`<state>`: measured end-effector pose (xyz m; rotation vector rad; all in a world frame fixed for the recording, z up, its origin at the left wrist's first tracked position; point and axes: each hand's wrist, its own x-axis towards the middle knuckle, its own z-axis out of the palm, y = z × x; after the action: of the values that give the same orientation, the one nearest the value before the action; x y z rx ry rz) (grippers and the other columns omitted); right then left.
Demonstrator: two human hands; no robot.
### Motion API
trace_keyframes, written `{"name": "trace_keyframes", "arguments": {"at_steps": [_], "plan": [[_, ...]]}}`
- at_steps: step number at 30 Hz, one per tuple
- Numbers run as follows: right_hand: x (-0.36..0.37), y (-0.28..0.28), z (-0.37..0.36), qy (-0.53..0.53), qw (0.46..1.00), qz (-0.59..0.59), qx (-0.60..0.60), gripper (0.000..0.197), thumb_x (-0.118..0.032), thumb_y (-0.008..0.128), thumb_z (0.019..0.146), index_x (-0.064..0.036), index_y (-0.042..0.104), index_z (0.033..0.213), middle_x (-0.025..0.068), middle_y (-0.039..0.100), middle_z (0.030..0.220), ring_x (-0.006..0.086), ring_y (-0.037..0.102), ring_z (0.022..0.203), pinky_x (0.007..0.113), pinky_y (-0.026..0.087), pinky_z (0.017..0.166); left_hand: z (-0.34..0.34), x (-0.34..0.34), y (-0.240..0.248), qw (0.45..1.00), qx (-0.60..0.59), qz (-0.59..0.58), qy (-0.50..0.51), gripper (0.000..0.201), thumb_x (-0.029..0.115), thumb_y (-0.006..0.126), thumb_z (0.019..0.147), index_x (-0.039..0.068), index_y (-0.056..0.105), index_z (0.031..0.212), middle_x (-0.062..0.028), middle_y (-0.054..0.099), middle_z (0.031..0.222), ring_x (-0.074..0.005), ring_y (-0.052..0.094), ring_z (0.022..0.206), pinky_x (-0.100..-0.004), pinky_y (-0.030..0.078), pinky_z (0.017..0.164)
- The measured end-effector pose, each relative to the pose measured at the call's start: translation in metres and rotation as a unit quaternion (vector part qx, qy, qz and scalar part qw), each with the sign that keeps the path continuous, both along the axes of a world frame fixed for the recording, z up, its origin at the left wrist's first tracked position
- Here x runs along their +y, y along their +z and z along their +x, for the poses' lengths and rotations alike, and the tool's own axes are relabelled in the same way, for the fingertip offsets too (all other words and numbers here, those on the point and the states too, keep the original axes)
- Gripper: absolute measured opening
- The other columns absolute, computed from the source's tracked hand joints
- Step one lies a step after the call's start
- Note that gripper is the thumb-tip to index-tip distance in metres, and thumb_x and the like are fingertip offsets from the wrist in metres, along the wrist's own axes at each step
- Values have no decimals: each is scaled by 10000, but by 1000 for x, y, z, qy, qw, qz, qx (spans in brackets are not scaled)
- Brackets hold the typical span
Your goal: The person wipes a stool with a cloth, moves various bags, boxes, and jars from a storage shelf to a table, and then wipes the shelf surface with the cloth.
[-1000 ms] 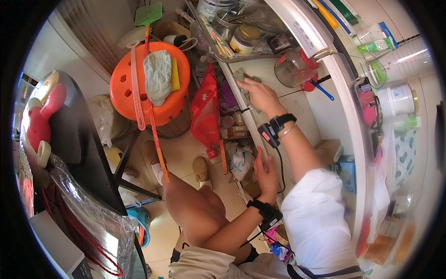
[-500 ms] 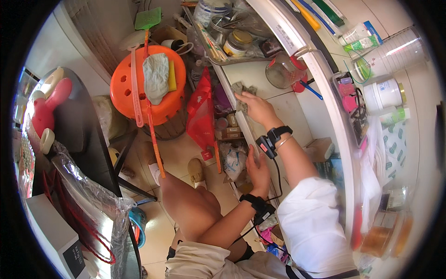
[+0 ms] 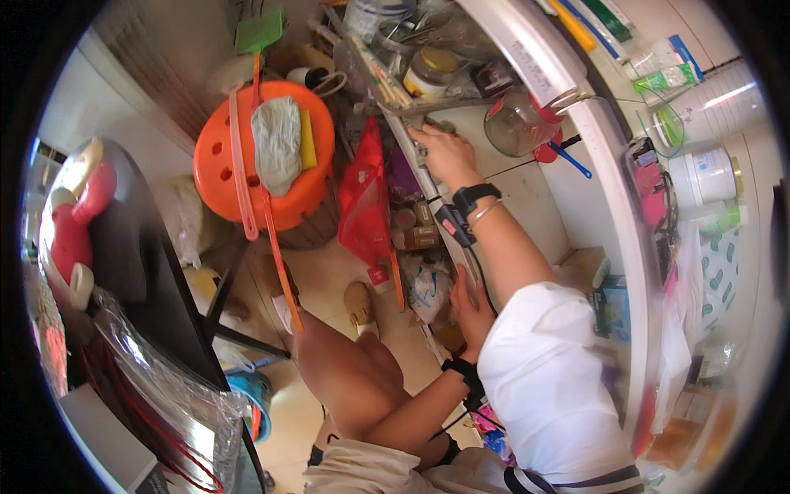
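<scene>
My right hand [image 3: 448, 156] presses a crumpled grey cloth [image 3: 445, 126] against the front edge of a white shelf [image 3: 527, 185]. Its fingers partly cover the cloth. Lower along the same edge, my left hand [image 3: 472, 314] rests with its fingers stretched out, holding nothing. A clear glass jar [image 3: 512, 123] with a red lid lies on its side on the shelf, to the right of my right hand. Beyond that hand is a tray [image 3: 428, 104] crowded with a yellow-lidded jar [image 3: 430, 71], sticks and other small things.
An orange stool [image 3: 216, 185] at left bears a grey cloth [image 3: 276, 148], a yellow sponge [image 3: 308, 140] and a green-headed fly swatter [image 3: 259, 33]. A red sheet-like item [image 3: 362, 206] stands beside the shelf. A black table [image 3: 144, 247] edges the left side; tubes and tubs line the upper right.
My right hand has moved with the cloth farther along the shelf edge, toward the tray. My left hand stays low at the edge. The whole view has shifted slightly.
</scene>
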<state>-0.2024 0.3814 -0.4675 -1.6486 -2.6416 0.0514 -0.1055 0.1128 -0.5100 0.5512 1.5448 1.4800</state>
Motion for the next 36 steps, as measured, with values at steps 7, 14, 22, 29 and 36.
{"name": "trace_keyframes", "arguments": {"at_steps": [7,14,22,29,36], "plan": [[-18,-10,3,22,999,-13,32,615,-6,484,825,-307,558,1356,23,539,1405,280,598,1152,380,486,954,-10,3,-10,1000,9,-12,-6,548,219,552,994,126,358,1498,-199,422,1421,-325,453,1232,-388,375,1027],[-68,25,55,28,991,-133,17,629,42,491,821,-320,593,1325,4,546,1402,278,604,1149,395,441,1029,-25,3,6,997,-68,-45,-13,534,258,546,998,127,381,1489,-202,446,1359,-301,443,1224,-367,348,1045],[-17,1,20,34,999,-24,20,683,37,471,806,-321,532,1384,47,532,1417,259,569,1208,433,408,1041,-12,1,0,998,-24,-44,-31,527,276,536,1006,115,385,1484,-220,468,1350,-344,440,1256,-409,342,1059],[11,-6,-16,-7,999,-23,40,628,-18,465,830,-339,546,1364,-2,515,1432,252,589,1180,389,472,984,-6,3,0,1000,14,12,19,521,232,548,1001,116,386,1482,-204,467,1355,-331,451,1244,-402,360,1041],[-36,12,29,24,995,-86,53,657,8,469,810,-347,554,1356,24,560,1381,303,614,1119,398,501,946,-21,3,7,996,-41,-71,-39,527,243,551,997,126,384,1483,-194,460,1347,-320,467,1219,-397,389,1014]]}}
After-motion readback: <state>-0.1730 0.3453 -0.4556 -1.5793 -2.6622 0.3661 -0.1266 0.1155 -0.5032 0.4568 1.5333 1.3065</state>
